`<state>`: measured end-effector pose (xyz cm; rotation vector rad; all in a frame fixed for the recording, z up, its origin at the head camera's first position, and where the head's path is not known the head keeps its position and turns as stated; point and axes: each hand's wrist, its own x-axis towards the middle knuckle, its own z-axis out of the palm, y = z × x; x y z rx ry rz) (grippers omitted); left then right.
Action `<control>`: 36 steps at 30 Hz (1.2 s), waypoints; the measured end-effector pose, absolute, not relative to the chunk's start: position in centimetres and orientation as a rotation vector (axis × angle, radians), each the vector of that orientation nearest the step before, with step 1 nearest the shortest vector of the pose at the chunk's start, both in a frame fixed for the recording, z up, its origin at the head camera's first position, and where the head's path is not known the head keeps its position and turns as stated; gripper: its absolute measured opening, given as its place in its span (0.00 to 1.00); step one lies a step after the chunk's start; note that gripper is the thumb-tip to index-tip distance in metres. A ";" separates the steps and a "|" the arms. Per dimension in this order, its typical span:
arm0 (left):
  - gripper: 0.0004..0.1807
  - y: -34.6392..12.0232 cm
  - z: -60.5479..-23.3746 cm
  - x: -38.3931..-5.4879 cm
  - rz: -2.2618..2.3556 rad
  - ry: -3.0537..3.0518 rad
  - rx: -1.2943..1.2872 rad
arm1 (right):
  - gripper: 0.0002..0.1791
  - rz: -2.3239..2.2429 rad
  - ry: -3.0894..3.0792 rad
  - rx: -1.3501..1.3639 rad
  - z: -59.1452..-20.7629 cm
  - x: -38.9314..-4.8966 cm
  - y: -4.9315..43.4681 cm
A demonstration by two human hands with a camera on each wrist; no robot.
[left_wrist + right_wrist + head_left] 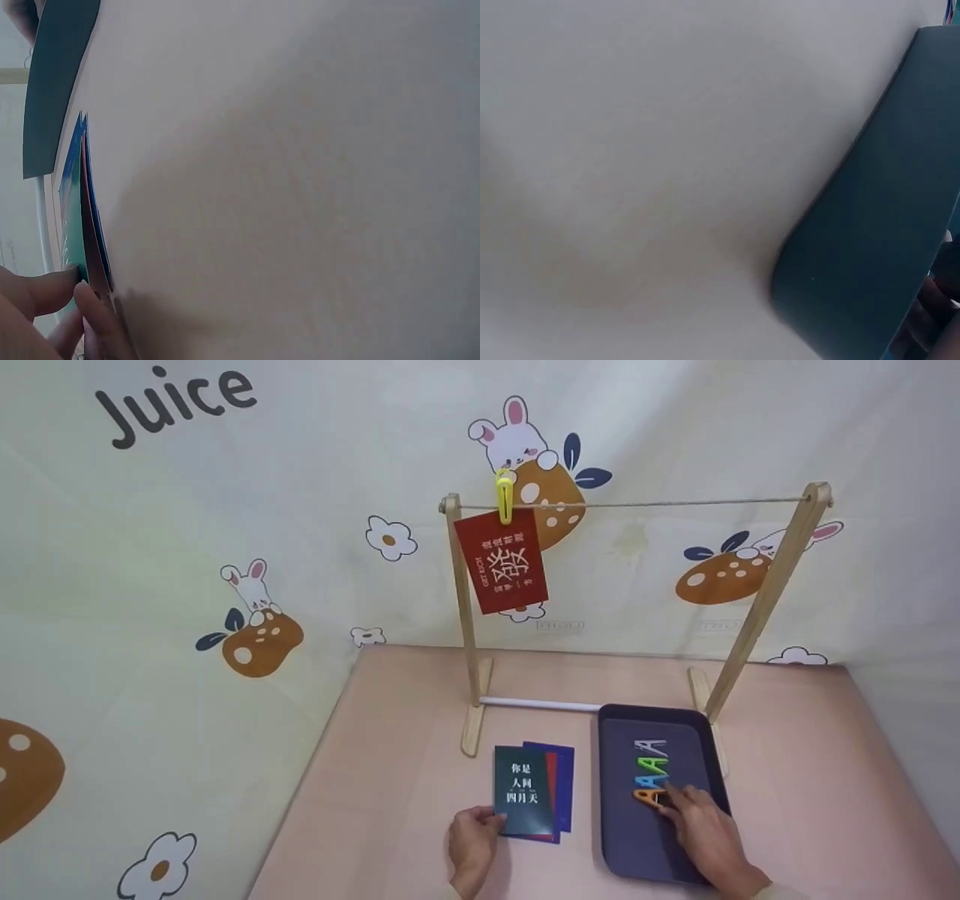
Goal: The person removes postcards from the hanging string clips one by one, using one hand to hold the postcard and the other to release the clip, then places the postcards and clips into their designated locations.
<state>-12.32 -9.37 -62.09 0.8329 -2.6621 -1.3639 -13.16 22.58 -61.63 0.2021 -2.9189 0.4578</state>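
Observation:
My left hand [472,840] pinches the lower left corner of a dark green card [523,817] with white Chinese characters. Under it a red card [553,791] and a blue card [566,787] stick out to the right. In the left wrist view, the thumb lies on the green card [76,232] and a finger is at its underside. My right hand [705,832] pinches an orange clothespin [646,796] in the dark tray [609,840]. Beyond it lie blue [654,782], green [651,766] and pale purple [649,746] clothespins in a row.
Behind the cards stands a wooden frame [772,585] with a string [660,502] across its top. A yellow clothespin [505,502] holds a red card [517,581] on the string, near the left post. The tray overlaps the frame's white lower bar [540,704].

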 end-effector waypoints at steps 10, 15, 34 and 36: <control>0.08 -9.2 -62.3 -12.4 -1.294 -2.674 0.842 | 0.22 0.421 -2.954 0.209 -61.9 -13.2 22.5; 0.09 -9.3 -62.5 -12.1 -1.330 -2.618 0.806 | 0.21 0.424 -2.938 0.210 -62.0 -13.2 22.3; 0.07 -10.4 -62.3 -12.4 -1.570 -2.568 0.842 | 0.22 0.556 -3.032 0.169 -61.4 -13.7 22.7; 0.07 -10.5 -62.3 -12.5 -1.583 -2.574 0.839 | 0.23 0.587 -3.064 0.143 -61.1 -13.9 22.7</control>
